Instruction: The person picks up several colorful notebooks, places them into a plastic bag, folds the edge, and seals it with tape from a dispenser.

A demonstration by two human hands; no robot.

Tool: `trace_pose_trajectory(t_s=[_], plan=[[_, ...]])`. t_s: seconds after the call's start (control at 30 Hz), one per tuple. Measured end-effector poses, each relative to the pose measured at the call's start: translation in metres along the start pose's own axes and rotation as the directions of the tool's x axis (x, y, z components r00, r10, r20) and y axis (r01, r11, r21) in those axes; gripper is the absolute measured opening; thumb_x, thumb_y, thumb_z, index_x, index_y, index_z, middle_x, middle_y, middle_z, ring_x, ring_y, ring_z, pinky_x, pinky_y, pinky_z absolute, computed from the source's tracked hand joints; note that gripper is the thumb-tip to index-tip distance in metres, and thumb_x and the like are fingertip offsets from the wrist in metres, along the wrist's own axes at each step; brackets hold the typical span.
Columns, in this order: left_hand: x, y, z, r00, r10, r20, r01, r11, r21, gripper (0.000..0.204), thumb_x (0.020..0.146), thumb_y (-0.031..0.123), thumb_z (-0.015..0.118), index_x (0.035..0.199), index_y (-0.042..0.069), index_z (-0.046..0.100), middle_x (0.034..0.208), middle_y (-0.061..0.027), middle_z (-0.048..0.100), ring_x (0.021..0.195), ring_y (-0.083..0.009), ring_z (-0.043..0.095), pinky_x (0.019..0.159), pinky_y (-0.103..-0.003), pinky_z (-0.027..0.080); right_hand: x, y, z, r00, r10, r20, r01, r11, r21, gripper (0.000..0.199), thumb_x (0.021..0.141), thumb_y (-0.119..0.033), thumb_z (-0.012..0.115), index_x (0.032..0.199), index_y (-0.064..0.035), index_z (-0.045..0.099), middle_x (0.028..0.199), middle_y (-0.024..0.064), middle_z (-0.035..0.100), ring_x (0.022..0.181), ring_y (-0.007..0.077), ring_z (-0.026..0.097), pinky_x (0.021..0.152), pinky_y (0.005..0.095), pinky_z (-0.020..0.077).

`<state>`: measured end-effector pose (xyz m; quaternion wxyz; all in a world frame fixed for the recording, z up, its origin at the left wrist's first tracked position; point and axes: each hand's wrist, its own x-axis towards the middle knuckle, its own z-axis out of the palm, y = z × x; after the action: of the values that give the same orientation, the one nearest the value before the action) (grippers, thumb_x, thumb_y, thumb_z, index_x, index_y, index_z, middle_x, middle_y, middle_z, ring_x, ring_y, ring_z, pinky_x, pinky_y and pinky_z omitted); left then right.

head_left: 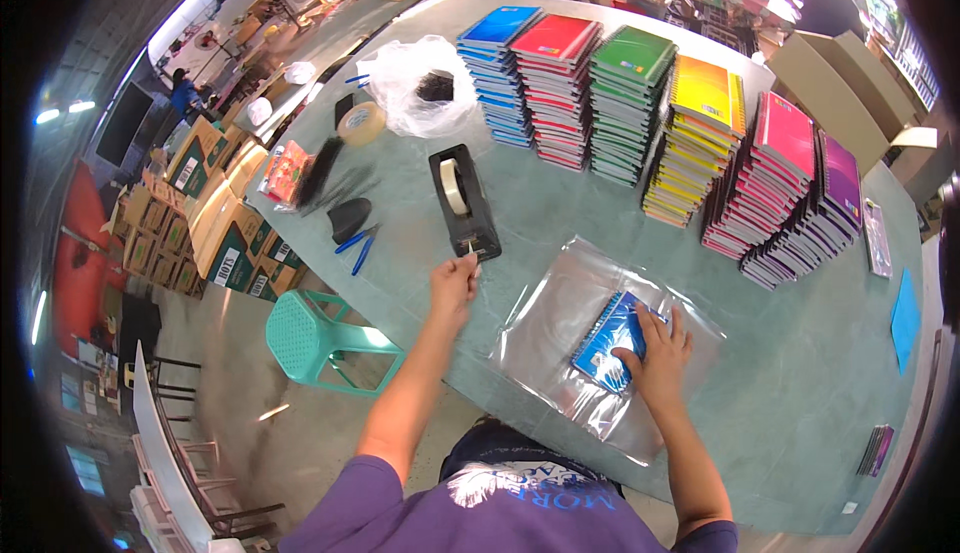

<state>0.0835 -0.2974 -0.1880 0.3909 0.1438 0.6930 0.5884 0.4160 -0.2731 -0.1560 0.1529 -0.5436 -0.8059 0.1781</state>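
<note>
My left hand (453,288) is closed in a pinch at the cutting edge of a black tape dispenser (468,215), on the end of the tape. The dispenser carries a pale roll of tape (453,189). My right hand (660,355) lies with its fingers spread on a blue spiral notebook (608,345), partly covering it. Around and under the notebook is a clear plastic sheet (545,318), wrinkled and shiny. Whether the notebook lies inside the plastic or on it, I cannot tell.
Tall stacks of notebooks stand at the back: blue (497,83), red (557,93), green (628,103), yellow (690,143), pink (765,173), purple (815,213). Blue-handled snips (362,253), a tape roll (362,123) and a white plastic bag (405,83) lie left. A green stool (310,338) stands beside the table.
</note>
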Motion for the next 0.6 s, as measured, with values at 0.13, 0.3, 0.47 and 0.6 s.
trace_pose_trajectory(t_s=[0.13, 0.3, 0.47, 0.6], plan=[[0.012, 0.044, -0.016, 0.913, 0.080, 0.401, -0.408, 0.133, 0.903, 0.020, 0.083, 0.023, 0.061, 0.081, 0.002, 0.060, 0.066, -0.0138, 0.060, 0.061, -0.0254, 0.058, 0.060, -0.039, 0.044, -0.001, 0.008, 0.005, 0.999, 0.035, 0.023, -0.037, 0.996, 0.087, 0.077, 0.067, -0.042, 0.071, 0.135, -0.0230, 0.038, 0.126, 0.0035, 0.050, 0.132, 0.0382, 0.022, 0.099, 0.0670, 0.0144], [-0.058, 0.061, 0.115, 0.338, -0.258, 0.905, -0.835, 0.361, 0.415, 0.028, 0.082, 0.030, 0.057, 0.083, 0.003, 0.062, 0.076, -0.0161, 0.062, 0.070, -0.0311, 0.060, 0.062, -0.040, 0.045, 0.001, 0.012, 0.007, 0.999, 0.048, 0.020, -0.050, 0.996, 0.079, 0.086, 0.067, -0.042, 0.071, 0.140, -0.0226, 0.028, 0.128, 0.0011, 0.049, 0.133, 0.0383, 0.020, 0.099, 0.0673, 0.0140], [-0.089, 0.033, 0.186, 0.183, -0.276, 0.943, -0.959, 0.161, 0.233, 0.029, 0.081, 0.033, 0.059, 0.085, 0.005, 0.063, 0.077, -0.0155, 0.062, 0.071, -0.0341, 0.060, 0.064, -0.043, 0.046, 0.002, 0.009, 0.006, 0.991, 0.115, 0.067, -0.125, 0.979, 0.162, 0.101, 0.066, -0.037, 0.074, 0.143, -0.0172, 0.012, 0.128, 0.0001, 0.049, 0.134, 0.0372, 0.017, 0.099, 0.0671, 0.0125], [-0.074, 0.032, 0.193, 0.322, -0.276, 0.906, -0.937, 0.043, 0.346, 0.041, 0.072, 0.041, 0.067, 0.085, 0.002, 0.064, 0.077, -0.0172, 0.063, 0.072, -0.0316, 0.062, 0.065, -0.041, 0.048, -0.004, 0.011, 0.009, 0.989, 0.147, 0.016, -0.148, 0.974, 0.169, 0.102, 0.064, -0.037, 0.076, 0.142, -0.0149, 0.016, 0.129, 0.0052, 0.048, 0.134, 0.0368, 0.016, 0.102, 0.0636, 0.0131]])
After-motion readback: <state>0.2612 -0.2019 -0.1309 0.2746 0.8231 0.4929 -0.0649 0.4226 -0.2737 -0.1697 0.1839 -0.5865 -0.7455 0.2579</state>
